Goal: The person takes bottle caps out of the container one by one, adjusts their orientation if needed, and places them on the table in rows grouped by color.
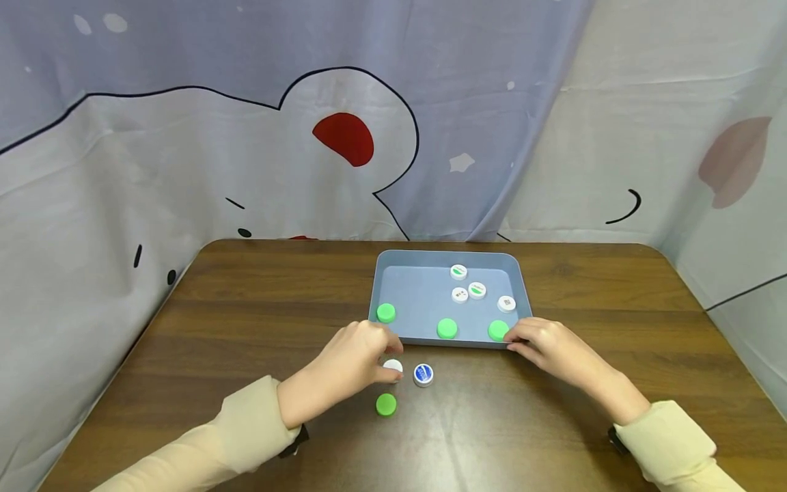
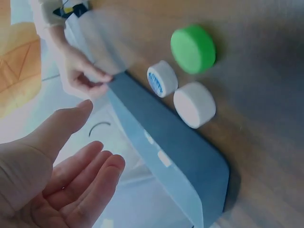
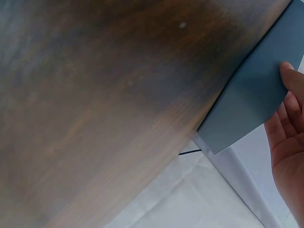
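My left hand point(image 1: 356, 355) is over the table just in front of the tray's near left corner, thumb and fingers spread apart. In the head view its fingers overlap a plain white bottle cap point(image 1: 393, 367); the left wrist view shows nothing between them. Beside that cap lies a white bottle cap with blue print point(image 1: 423, 374), and nearer me a green bottle cap point(image 1: 386, 404). My right hand point(image 1: 553, 348) grips the wall of the blue-grey tray point(image 1: 418, 283) at its near right corner, thumb outside and fingers over the rim point(image 3: 294, 114).
Inside the tray, green caps point(image 1: 447, 329) lie along the near side. Several white printed caps point(image 1: 477, 290) are scattered toward its right half. The brown wooden table point(image 1: 277, 294) ends at a patterned curtain point(image 1: 246, 164) behind the tray.
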The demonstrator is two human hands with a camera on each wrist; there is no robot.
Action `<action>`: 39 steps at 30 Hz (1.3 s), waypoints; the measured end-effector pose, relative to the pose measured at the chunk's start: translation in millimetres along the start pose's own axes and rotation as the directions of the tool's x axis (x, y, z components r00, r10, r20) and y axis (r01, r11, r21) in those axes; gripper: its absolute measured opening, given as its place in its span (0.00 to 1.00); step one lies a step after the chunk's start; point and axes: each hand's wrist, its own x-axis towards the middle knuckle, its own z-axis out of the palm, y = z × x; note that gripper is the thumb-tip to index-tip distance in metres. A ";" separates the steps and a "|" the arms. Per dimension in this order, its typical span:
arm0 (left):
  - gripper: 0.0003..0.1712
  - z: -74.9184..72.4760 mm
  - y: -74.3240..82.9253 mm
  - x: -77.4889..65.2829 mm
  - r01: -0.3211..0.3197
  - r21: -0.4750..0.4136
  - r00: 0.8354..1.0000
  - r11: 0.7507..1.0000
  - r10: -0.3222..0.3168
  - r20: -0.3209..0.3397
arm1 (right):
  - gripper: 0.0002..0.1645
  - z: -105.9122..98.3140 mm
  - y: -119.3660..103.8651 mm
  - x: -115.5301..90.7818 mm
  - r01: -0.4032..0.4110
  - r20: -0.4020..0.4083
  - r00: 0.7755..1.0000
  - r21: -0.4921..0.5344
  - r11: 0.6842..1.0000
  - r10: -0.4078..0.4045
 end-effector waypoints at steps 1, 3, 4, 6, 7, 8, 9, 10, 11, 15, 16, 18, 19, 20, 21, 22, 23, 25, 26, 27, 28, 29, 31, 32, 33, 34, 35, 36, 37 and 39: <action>0.14 -2.2 -0.8 1.4 0.003 0.003 1.000 1.000 -0.003 -0.010 | 0.12 -0.2 0.0 0.0 0.001 0.000 1.000 0.000 1.000 -0.001; 0.14 -6.0 -2.4 4.2 0.008 0.003 1.000 1.000 -0.008 -0.025 | 0.12 -0.6 -0.2 0.1 0.002 0.001 1.000 0.002 1.000 -0.002; 0.14 -7.6 -3.4 5.6 0.006 0.008 0.999 1.000 -0.006 -0.033 | 0.12 -0.7 -0.2 0.0 0.002 0.002 1.000 0.003 1.000 -0.002; 0.14 -10.0 -5.2 8.8 0.001 0.014 0.999 1.000 0.000 -0.046 | 0.12 -0.9 -0.3 -0.1 -0.001 0.003 1.000 0.004 1.000 0.001; 0.14 -10.8 -6.2 10.5 0.001 0.019 0.999 1.000 0.000 -0.052 | 0.12 -0.9 -0.3 -0.2 -0.002 0.004 1.000 0.003 1.000 0.002; 0.14 -11.2 -7.1 12.3 0.003 0.023 0.998 1.000 -0.001 -0.055 | 0.12 -0.9 -0.3 -0.3 -0.002 0.004 1.000 0.003 1.000 0.002; 0.15 -11.5 -8.1 14.2 0.004 0.029 0.998 1.000 -0.003 -0.057 | 0.12 -0.8 -0.3 -0.4 -0.002 0.005 1.000 0.003 1.000 0.002; 0.15 -12.0 -8.8 16.1 0.006 0.033 0.998 0.999 -0.004 -0.061 | 0.12 -0.6 -0.3 -0.5 -0.001 0.005 1.000 0.001 1.000 0.001; 0.15 -12.3 -9.5 18.1 0.009 0.036 0.998 0.999 -0.007 -0.064 | 0.12 -0.5 -0.3 -0.6 -0.001 0.004 1.000 0.001 1.000 0.001; 0.15 -13.5 -12.0 25.4 0.021 0.044 0.997 0.999 -0.018 -0.069 | 0.12 0.1 -0.3 -1.0 -0.001 0.005 1.000 -0.001 1.000 0.001; 0.15 -14.0 -12.2 27.1 0.021 0.045 0.997 0.999 -0.018 -0.069 | 0.12 0.2 -0.3 -1.2 -0.002 0.006 1.000 -0.002 1.000 0.002; 0.15 -14.8 -13.2 30.1 0.023 0.046 0.998 0.999 -0.020 -0.063 | 0.12 0.3 -0.3 -1.4 -0.005 0.007 1.000 -0.002 1.000 0.005; 0.15 -15.1 -13.6 31.6 0.026 0.047 0.998 0.999 -0.023 -0.059 | 0.12 0.3 -0.3 -1.5 -0.006 0.009 1.000 -0.001 1.000 0.006; 0.15 -15.4 -14.4 33.2 0.027 0.046 0.998 0.999 -0.024 -0.056 | 0.12 0.3 -0.3 -1.6 -0.006 0.009 1.000 -0.002 1.000 0.006; 0.15 -15.5 -15.2 34.7 0.028 0.045 0.998 0.999 -0.026 -0.053 | 0.12 0.3 -0.3 -1.7 -0.006 0.010 1.000 0.000 1.000 0.006; 0.14 -15.3 -16.3 36.5 0.029 0.046 0.998 0.999 -0.027 -0.052 | 0.12 0.3 -0.3 -1.7 -0.005 0.009 1.000 0.000 1.000 0.005; 0.14 -15.1 -17.6 38.1 0.032 0.048 0.998 0.998 -0.030 -0.048 | 0.12 0.3 -0.3 -1.7 -0.005 0.009 1.000 0.000 1.000 0.005; 0.13 -14.5 -20.3 41.5 0.038 0.052 0.998 0.998 -0.036 -0.043 | 0.12 0.2 -0.4 -1.7 -0.002 0.007 1.000 0.003 1.000 0.002; 0.13 -14.3 -21.6 43.3 0.040 0.055 0.998 0.998 -0.038 -0.041 | 0.12 0.2 -0.4 -1.8 0.000 0.005 1.000 0.003 1.000 0.000; 0.13 -14.0 -23.0 45.0 0.042 0.057 0.999 0.998 -0.039 -0.037 | 0.12 0.1 -0.5 -1.8 0.000 0.004 1.000 0.005 1.000 -0.001; 0.13 -13.7 -24.5 46.9 0.043 0.057 0.999 0.997 -0.041 -0.032 | 0.12 0.1 -0.5 -1.8 0.002 0.003 1.000 0.005 1.000 -0.002; 0.13 -13.5 -25.9 48.6 0.045 0.057 0.999 0.997 -0.043 -0.027 | 0.12 0.1 -0.5 -1.7 0.003 0.003 1.000 0.006 1.000 -0.003; 0.12 -12.7 -29.3 52.1 0.049 0.050 0.999 0.998 -0.048 -0.016 | 0.12 0.0 -0.5 -1.6 0.003 0.004 1.000 0.008 1.000 -0.003; 0.12 -12.3 -31.0 54.1 0.052 0.048 0.999 0.997 -0.052 -0.011 | 0.12 0.0 -0.4 -1.6 0.003 0.005 1.000 0.007 1.000 -0.003; 0.12 -11.6 -33.0 55.9 0.055 0.047 0.998 0.997 -0.054 -0.007 | 0.12 0.0 -0.4 -1.5 0.003 0.006 1.000 0.007 1.000 -0.003; 0.11 -10.9 -35.0 57.9 0.060 0.048 0.998 0.997 -0.060 0.000 | 0.12 0.0 -0.3 -1.3 0.002 0.007 1.000 0.007 1.000 -0.002; 0.11 -10.1 -37.2 59.9 0.064 0.049 0.998 0.997 -0.064 0.007 | 0.12 -0.1 -0.2 -1.2 0.001 0.006 1.000 0.006 1.000 -0.001; 0.11 -9.4 -39.4 61.8 0.069 0.047 0.997 0.997 -0.070 0.017 | 0.12 -0.2 -0.2 -1.0 0.001 0.007 1.000 0.006 1.000 -0.001; 0.12 -8.3 -41.7 63.9 0.070 0.049 0.997 0.996 -0.071 0.025 | 0.12 -0.2 -0.1 -0.8 0.000 0.007 1.000 0.006 1.000 0.000; 0.12 -6.1 -46.5 67.8 0.069 0.048 0.996 0.996 -0.071 0.047 | 0.12 -0.3 0.1 -0.4 0.002 0.006 1.000 0.005 1.000 -0.002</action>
